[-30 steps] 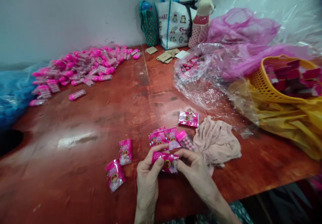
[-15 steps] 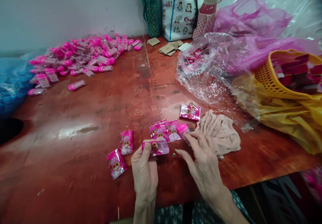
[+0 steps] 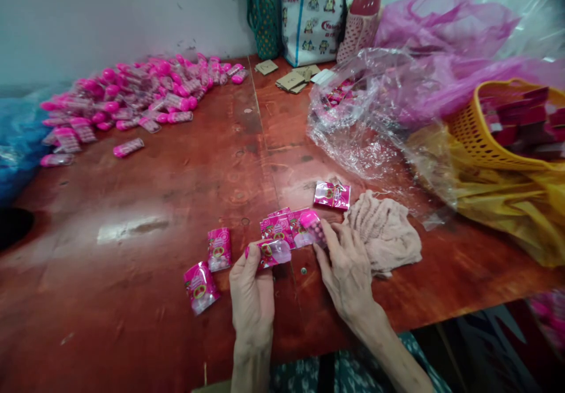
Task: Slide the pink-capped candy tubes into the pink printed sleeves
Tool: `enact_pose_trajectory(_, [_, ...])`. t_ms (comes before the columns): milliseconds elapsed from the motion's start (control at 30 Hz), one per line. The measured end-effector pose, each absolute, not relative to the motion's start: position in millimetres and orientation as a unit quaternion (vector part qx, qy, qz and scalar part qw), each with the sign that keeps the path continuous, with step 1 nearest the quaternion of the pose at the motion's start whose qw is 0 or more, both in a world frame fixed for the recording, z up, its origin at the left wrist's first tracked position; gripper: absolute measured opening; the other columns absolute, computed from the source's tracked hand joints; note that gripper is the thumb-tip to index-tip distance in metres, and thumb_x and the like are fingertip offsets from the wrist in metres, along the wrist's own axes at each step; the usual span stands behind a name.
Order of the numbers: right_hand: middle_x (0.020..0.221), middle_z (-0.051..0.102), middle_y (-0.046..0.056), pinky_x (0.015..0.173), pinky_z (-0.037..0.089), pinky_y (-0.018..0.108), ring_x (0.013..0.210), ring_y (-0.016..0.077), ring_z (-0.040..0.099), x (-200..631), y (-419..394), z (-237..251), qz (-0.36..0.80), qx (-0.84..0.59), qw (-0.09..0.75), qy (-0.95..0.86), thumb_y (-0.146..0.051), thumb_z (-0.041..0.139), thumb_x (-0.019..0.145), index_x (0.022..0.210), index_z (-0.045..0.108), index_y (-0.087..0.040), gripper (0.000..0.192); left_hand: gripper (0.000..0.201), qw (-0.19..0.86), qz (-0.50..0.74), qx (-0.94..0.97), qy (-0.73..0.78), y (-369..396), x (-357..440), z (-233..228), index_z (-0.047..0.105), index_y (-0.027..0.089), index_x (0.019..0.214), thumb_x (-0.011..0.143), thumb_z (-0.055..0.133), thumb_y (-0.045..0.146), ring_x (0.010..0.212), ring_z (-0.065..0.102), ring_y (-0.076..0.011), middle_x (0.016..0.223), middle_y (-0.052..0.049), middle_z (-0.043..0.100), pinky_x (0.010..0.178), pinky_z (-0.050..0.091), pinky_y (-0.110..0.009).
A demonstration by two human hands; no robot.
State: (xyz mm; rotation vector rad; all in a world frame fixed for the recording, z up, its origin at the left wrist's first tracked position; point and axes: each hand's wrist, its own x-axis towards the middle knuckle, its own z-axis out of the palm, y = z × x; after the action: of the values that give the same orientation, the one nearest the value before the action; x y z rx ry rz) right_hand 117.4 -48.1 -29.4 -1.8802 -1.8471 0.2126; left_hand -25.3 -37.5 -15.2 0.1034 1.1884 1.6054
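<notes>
left hand [image 3: 251, 293] fingers pinched, right hand [image 3: 348, 272] apparently pinching

My work surface is a worn reddish-brown wooden table [image 3: 145, 205]. On it lie a heap of pink-capped clear tubes [image 3: 132, 96], small pink printed sachets [image 3: 200, 287], a crumpled beige cloth [image 3: 384, 234], clear plastic sheeting [image 3: 366, 128] and brown cardboard tags [image 3: 291, 78].

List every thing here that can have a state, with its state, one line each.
left hand: shut on pink wrapper, lifted off the table
right hand: fingers closing on the pink-capped container
loose wrappers: lying flat
container heap: piled, capped
clear plastic bag: crumpled, open
yellow basket: full of red boxes
beige cloth: bunched up
</notes>
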Motion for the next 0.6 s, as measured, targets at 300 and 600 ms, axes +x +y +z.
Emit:
enact_pose_trajectory(300, [0.101, 0.053, 0.009, 0.082, 0.043, 0.038, 0.093, 0.0231, 0.052, 122.8, -47.4, -15.0, 0.277, -0.676, 0.345, -0.589, -0.018, 0.049, 0.085, 0.120, 0.051, -0.018, 0.036, 0.008, 0.542, 0.680, 0.044, 0.493, -36.2, -25.6, -15.7, 0.069, 0.017, 0.069, 0.063, 0.074, 0.018, 0.064, 0.061, -0.0092, 0.068, 0.002, 0.069, 0.069, 0.049, -0.022])
enact_pose_trajectory(600, [0.092, 0.055, 0.002, 0.076, 0.046, 0.030, 0.086, 0.0172, 0.055, 114.5, -57.7, 3.7, 0.479, -0.596, 0.417, -0.492, -0.025, 0.057, 0.082, 0.117, 0.054, -0.025, 0.035, 0.010, 0.532, 0.673, 0.066, 0.510, -33.8, -24.7, -14.0, 0.070, 0.016, 0.070, 0.062, 0.075, 0.021, 0.067, 0.061, -0.0087, 0.069, 0.002, 0.069, 0.071, 0.048, -0.020])
